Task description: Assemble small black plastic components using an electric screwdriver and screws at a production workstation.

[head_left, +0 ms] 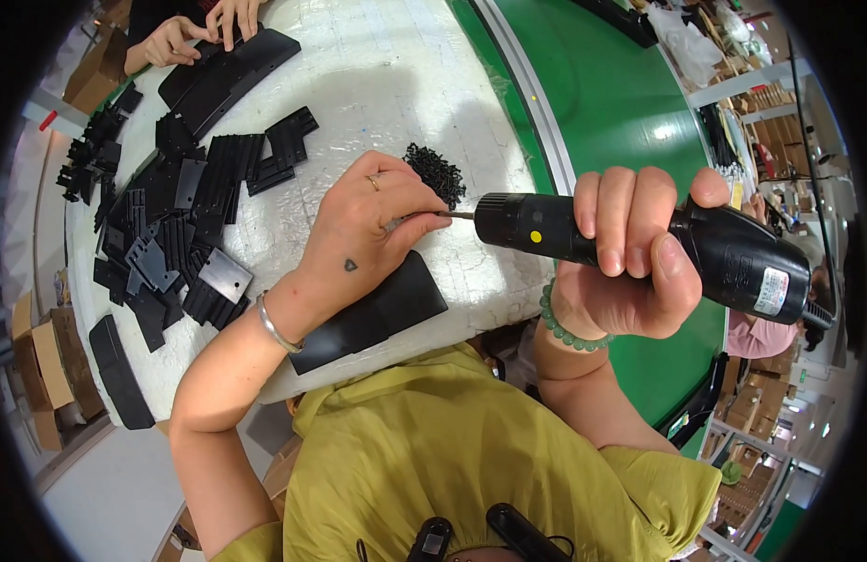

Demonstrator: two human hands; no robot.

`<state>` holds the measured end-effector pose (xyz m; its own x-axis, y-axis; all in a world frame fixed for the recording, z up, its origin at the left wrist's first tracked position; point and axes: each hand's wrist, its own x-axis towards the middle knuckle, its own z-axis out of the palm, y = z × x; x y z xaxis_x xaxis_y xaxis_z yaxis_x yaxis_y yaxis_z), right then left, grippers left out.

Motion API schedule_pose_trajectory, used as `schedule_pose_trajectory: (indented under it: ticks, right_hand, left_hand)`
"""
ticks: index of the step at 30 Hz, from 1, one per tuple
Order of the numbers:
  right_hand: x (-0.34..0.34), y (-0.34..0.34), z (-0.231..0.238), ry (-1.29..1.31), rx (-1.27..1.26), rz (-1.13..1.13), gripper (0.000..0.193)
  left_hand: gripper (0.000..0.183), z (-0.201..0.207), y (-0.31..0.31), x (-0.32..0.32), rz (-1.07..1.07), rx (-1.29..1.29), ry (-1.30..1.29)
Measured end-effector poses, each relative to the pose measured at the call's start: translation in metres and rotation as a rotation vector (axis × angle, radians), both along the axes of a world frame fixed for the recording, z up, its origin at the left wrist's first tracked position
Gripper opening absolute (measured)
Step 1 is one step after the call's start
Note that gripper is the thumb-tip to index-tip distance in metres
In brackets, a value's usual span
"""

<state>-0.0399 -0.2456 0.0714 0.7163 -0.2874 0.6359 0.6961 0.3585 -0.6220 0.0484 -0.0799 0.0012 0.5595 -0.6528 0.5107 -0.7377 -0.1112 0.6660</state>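
Observation:
My right hand (635, 253) is wrapped round a black electric screwdriver (527, 225), held level with its nose toward the left. Thumb and forefinger of my left hand (354, 225) pinch together at the tip of the thin metal bit (462, 215). Whether a screw sits between those fingertips is hidden. Just beyond them, a small heap of black screws (437, 176) lies on the white padded table (359, 108). Below my left hand, a flat black panel (401, 304) rests near the table's front edge, partly covered by my hand and wrist.
Black slotted plates and brackets (232, 169) are piled on the left. A long black piece (120, 375) lies at the left edge. At the far left, another person's hands (204, 37) touch a large black panel (232, 80). A green conveyor (630, 103) with a metal rail runs along the right.

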Motion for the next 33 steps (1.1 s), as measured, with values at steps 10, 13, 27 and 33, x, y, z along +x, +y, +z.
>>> schedule_pose_trajectory:
  ticks: [10,13,27,33]
  right_hand:
    - [-0.012,0.018,0.014,-0.041,-0.307,0.113,0.033]
    - [-0.011,0.030,0.005,0.043,-0.283,0.135,0.034]
    - [-0.002,0.082,-0.008,0.221,-0.291,0.380,0.037]
    - [0.002,0.093,-0.009,0.238,-0.333,0.361,0.035]
  left_hand:
    - [0.020,0.010,0.023,-0.017,-0.051,-0.027,0.053]
    - [0.040,0.022,0.039,-0.021,0.051,0.070,0.070]
    - [0.040,-0.017,0.091,-0.053,0.171,0.364,0.422]
    - [0.035,-0.011,0.089,-0.053,0.198,0.424,0.512]
